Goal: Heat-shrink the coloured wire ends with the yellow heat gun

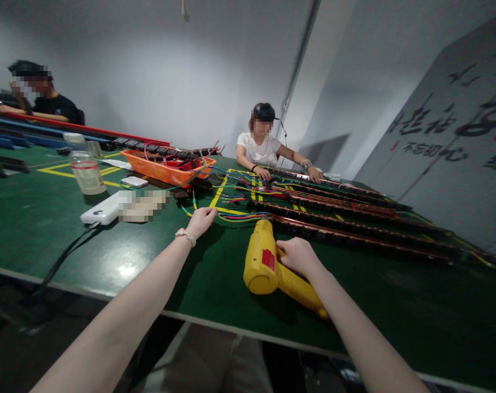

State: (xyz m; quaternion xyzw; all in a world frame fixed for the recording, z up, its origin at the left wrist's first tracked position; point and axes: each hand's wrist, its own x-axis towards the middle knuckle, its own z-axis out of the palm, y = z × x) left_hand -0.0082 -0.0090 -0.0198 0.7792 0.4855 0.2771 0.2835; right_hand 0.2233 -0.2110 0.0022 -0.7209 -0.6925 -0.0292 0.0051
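Note:
My right hand (299, 255) is wrapped round the handle of a yellow heat gun (261, 262), whose nozzle points away from me. Just beyond the nozzle, coloured wires (242, 217) run into the end of a long black rail with copper strips (334, 234). My left hand (201, 221) is closed round the other end of these wires, to the left of the heat gun. Loose green and yellow wire ends (188, 210) stick out past my left fingers.
An orange basket (161, 170) with red parts and wires stands at the back left. Near it are a plastic bottle (87, 174), a white power bank (106, 210) and a small white case (134, 182). More rails (354, 204) lie beyond mine, where a person (258, 144) works; another person (55, 103) sits far left.

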